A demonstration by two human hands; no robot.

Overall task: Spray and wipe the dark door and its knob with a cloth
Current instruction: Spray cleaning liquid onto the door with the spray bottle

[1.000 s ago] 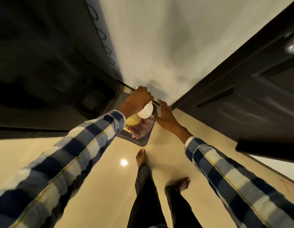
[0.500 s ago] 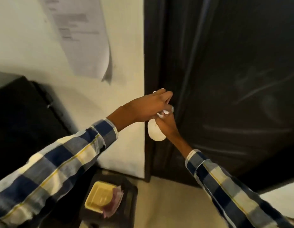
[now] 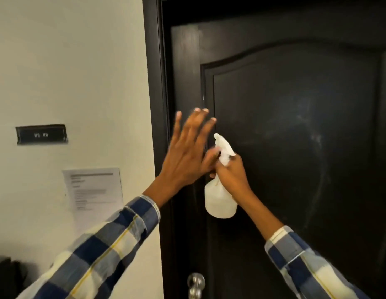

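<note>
While our right hand is gripping the spray bottle against the dark door, we are readying to spray.
We are lifting our spread, empty left hand clear; the nozzle should face the panel, knob waiting well below the bottle.

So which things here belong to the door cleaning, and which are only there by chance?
Belong to the job:
- dark door
- knob
- spray bottle, held by the right hand
- left hand, open, holding nothing

Only there:
- printed sheet on the wall
- small dark plate on the wall

No cloth is in view.
</note>
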